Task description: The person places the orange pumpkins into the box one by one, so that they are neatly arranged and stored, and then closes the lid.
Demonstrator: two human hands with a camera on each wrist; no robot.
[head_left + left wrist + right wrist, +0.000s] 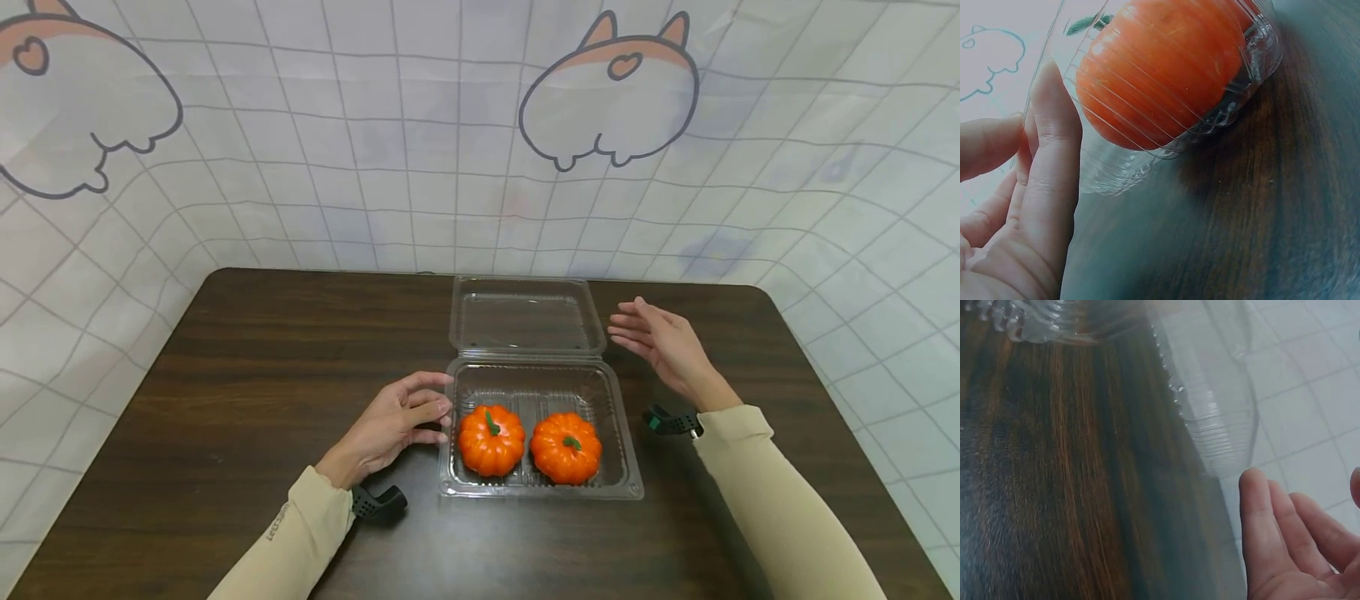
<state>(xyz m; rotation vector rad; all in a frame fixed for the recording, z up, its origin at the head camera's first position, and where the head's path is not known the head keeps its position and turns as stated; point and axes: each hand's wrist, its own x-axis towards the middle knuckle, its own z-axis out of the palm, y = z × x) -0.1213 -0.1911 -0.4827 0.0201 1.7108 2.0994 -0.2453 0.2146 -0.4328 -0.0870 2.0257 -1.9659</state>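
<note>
A clear plastic clamshell container [540, 492] lies on the table with its lid [525, 317] folded open toward the wall. Inside its base sit two small orange pumpkins, a left pumpkin [491, 442] with an upright green stem and a right pumpkin [566, 450]. At the base's left rim, my left hand [393, 425] pinches the thin edge between thumb [988, 147] and fingers. To the right of the lid, my right hand [667, 346] hovers with fingers fairly straight and holds nothing. In the right wrist view its fingertips [1254, 487] are close to the lid's corner; contact is unclear.
The dark wood-grain table [247, 375] ends at a back edge against a white gridded sheet [360, 142] with cartoon drawings. Each wrist wears a black strap, the left strap [378, 502] and the right strap [671, 421].
</note>
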